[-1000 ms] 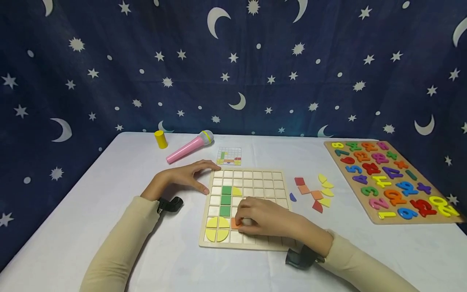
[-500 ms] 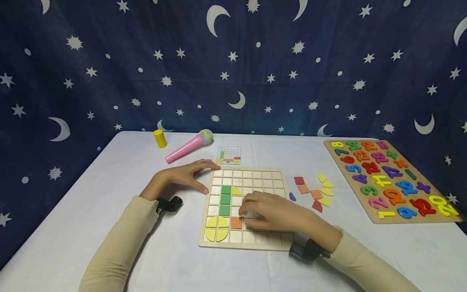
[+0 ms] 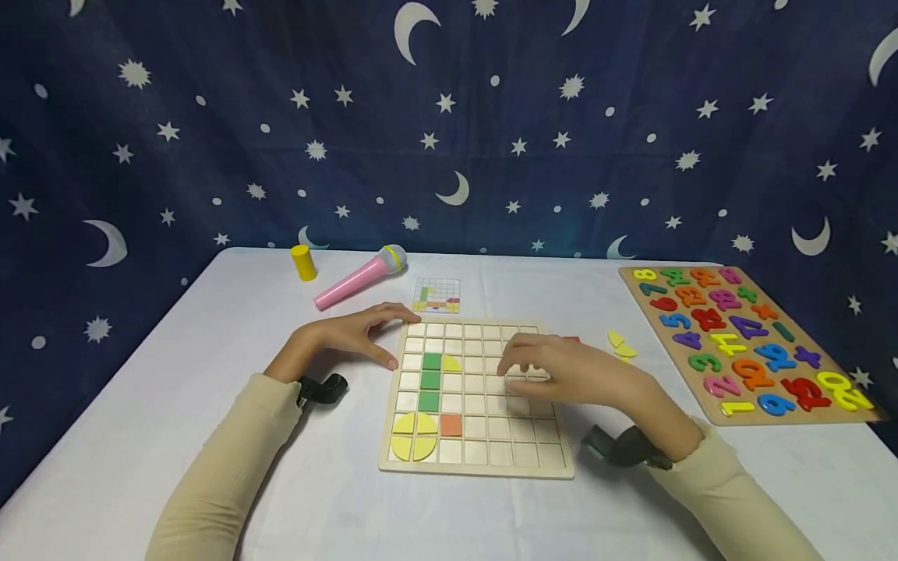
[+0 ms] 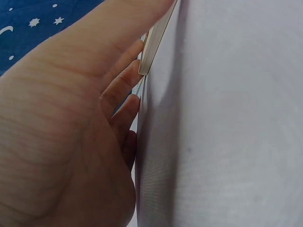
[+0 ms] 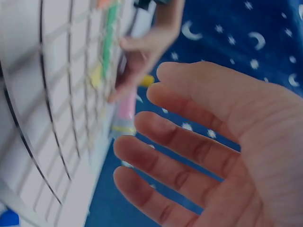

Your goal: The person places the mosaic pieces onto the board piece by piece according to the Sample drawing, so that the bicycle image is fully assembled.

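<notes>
A wooden grid board (image 3: pixel 477 471) lies on the white table. At its left edge my left hand (image 3: pixel 351 336) rests with fingers spread, thumb and fingertips touching the frame. My right hand (image 3: pixel 571 368) hovers over the board's right side, holding nothing; in the right wrist view its fingers are loosely bent and apart. On the board sit several green squares (image 3: pixel 430 381) in a column, a yellow quarter-circle (image 3: pixel 451 364) beside the top one, several yellow quarter-circles (image 3: pixel 414 436) forming a circle at lower left, and an orange square (image 3: pixel 451 425) right of that circle.
A small pattern card (image 3: pixel 436 296) lies behind the board, with a pink toy microphone (image 3: pixel 359 279) and yellow cylinder (image 3: pixel 304 263) to its left. Yellow pieces (image 3: pixel 621 345) and a red one (image 3: pixel 571 339) show past my right hand. A number puzzle board (image 3: pixel 744 351) is at right.
My right hand has let go of the orange square, which stays in its cell, and has lifted away to the right and back. My left hand stays at the board's edge.
</notes>
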Demonstrator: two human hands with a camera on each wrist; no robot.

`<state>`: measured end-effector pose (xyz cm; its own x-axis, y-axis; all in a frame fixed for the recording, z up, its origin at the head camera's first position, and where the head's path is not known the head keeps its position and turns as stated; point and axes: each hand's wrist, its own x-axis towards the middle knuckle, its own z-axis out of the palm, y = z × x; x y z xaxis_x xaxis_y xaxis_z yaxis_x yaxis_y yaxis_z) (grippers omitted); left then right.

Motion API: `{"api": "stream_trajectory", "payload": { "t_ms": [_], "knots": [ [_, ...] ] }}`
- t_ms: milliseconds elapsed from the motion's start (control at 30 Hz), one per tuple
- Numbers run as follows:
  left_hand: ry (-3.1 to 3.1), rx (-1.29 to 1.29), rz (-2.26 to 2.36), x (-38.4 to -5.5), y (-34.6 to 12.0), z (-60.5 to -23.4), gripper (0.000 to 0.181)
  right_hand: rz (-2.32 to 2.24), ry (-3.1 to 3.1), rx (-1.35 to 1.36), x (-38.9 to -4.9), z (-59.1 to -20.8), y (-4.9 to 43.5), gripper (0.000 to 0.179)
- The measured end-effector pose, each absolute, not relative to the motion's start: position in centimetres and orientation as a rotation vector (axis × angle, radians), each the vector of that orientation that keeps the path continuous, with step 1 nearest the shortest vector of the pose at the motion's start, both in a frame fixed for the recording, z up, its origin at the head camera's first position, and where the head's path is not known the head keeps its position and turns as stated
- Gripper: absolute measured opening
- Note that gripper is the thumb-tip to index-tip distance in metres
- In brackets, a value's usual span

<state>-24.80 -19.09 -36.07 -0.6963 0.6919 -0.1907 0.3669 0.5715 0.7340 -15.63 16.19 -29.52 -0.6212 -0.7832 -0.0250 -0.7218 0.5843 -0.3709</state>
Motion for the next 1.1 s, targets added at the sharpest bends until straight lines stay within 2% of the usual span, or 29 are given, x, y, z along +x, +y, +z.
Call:
{"api": "stream_trajectory", "payload": {
  "t_ms": [367, 933, 1100],
  "knots": [
    [2.338, 0.858, 0.953, -25.0, -19.0, -35.9, 0.083, -0.529, 2.652, -1.102, -16.9, -27.8, 19.3, 0.019],
    [2.348, 0.872, 0.937, -24.9, -18.9, -35.9, 0.082, -0.665, 2.507, -0.770, -20.9, -30.6, 24.3, 0.019],
    [2.341, 0.869, 0.941, -25.0, -19.1, -36.1, 0.083, -0.659, 2.501, -0.804, -21.3, -31.2, 24.8, 0.016]
  ]
}}
